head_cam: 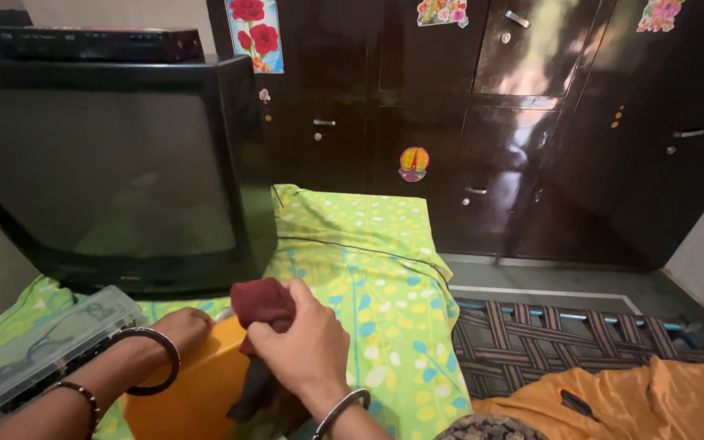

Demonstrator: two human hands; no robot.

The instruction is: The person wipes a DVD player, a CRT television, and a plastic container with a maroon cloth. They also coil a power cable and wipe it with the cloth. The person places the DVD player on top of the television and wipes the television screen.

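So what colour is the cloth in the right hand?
Dark maroon cloth, gripped by the right hand; head view.

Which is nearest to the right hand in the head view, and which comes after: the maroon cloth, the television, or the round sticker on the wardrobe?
1. Maroon cloth: gripped in the right hand.
2. Television: behind, to the left.
3. Round sticker: farthest, on the dark wardrobe behind.

You're wearing a dark bangle (pixel 153 361) plus a thin beaded one (pixel 83 397) on your left arm. You're wearing a silver bangle (pixel 341 410) on the right; forearms are showing bare.
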